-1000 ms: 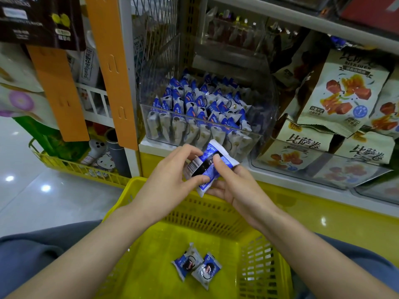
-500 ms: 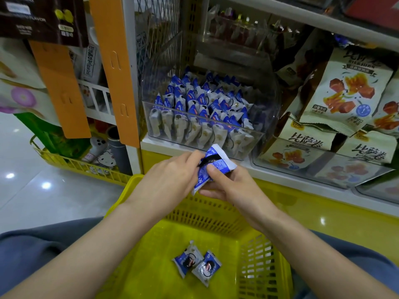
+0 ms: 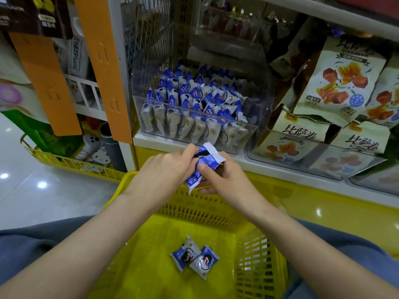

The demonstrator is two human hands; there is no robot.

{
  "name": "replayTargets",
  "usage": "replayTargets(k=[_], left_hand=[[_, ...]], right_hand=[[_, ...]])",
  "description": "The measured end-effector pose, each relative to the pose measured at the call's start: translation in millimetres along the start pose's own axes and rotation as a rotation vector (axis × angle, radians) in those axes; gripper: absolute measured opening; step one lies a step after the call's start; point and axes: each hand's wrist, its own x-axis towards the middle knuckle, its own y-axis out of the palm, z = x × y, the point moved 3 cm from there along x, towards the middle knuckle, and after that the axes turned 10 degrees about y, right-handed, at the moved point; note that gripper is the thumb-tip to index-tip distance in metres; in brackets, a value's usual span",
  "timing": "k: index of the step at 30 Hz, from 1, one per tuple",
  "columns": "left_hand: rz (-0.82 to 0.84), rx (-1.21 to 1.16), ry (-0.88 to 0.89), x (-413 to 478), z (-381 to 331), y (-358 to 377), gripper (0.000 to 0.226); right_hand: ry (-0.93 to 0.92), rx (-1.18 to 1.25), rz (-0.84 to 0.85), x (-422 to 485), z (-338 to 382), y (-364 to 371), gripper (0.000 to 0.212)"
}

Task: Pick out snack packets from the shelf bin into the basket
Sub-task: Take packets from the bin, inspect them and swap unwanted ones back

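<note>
Both hands, the left hand (image 3: 164, 171) and the right hand (image 3: 224, 180), pinch one blue packet (image 3: 205, 162) above the basket (image 3: 259, 251) in front of the bin (image 3: 194, 117), so the next move is probably letting go to drop it beside the two packets (image 3: 194, 256) there.

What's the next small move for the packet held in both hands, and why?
Probably bring the blue packet back and down into the yellow basket and let go. The left hand and right hand both pinch it near the basket's far rim, outside the shelf bin, and two packets already lie on the basket floor.
</note>
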Motion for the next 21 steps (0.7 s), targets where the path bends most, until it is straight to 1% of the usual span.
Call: replayTargets(k=[2,3,5,7,10,13,15,18,21], left_hand=[[0.037,0.012,-0.004,-1,0,3,0.026],[0.039,-0.025,-0.019,-1,1,4,0.022],[-0.001,-0.211,-0.082,-2,2,6,0.013],[-0.061,-0.407,-0.164,-2,5,8,0.009],[-0.118,-0.51,-0.199,-2,7,11,0.01],[-0.153,-0.507,-0.164,-4,6,9,0.009],[-0.17,-0.484,-0.131,-5,4,8,0.008],[-0.148,-0.472,-0.114,-5,1,9,0.008],[-0.138,-0.547,-0.185,-4,0,13,0.007]], right_hand=[[-0.021,-0.082,-0.024,0,-1,0,0.01],[-0.031,-0.138,-0.047,-1,-1,1,0.011],[-0.061,-0.291,-0.122,-2,-1,2,0.011],[-0.09,-0.407,-0.186,-3,2,2,0.02],[-0.128,-0.424,-0.205,-4,6,2,0.029],[-0.165,-0.364,-0.179,-6,11,3,0.031],[-0.163,-0.371,-0.17,-5,12,1,0.032],[-0.159,-0.395,-0.168,-3,14,-3,0.033],[-0.167,-0.401,-0.193,-3,13,-3,0.036]])
